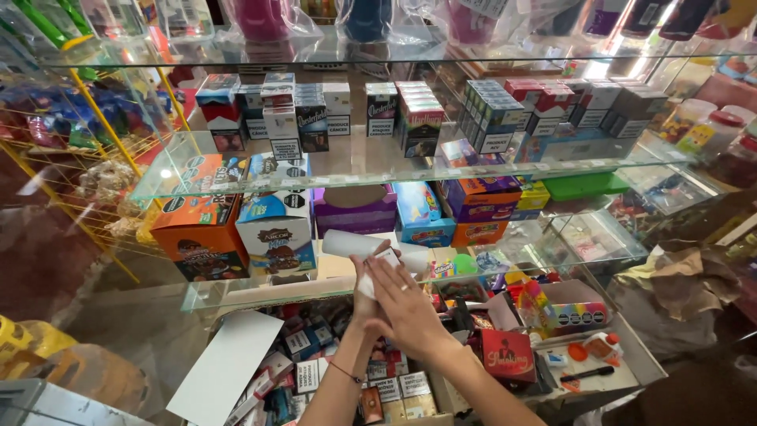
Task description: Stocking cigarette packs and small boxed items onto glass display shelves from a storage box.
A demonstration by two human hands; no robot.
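White paper roll (352,244) is the landmark I work from: it lies across my view just above the lower glass shelf (236,293), pointing left.

Nearest me, both forearms rise from the bottom edge. My left hand (366,293) comes up beneath the roll's right end, its grip closed on that end. My right hand (407,304) lies flat over the left, fingers (385,272) straight and spread, pressing on the loose white end rather than closing round it. So the roll juts leftward out of the grip, with only its right end covered.

In my judgement, handling this well means keeping the left-hand hold firm while the flat palm smooths the paper evenly, so the loose end neither wrinkles nor slips.

Below the roll, an open drawer (331,371) is full of small packs. Left of the roll stand an orange box (197,229) and a blue and white box (276,229). Right of it sits a red box (507,355). Beyond the roll, a purple box (355,209), then a higher shelf of stacked packs (410,110).
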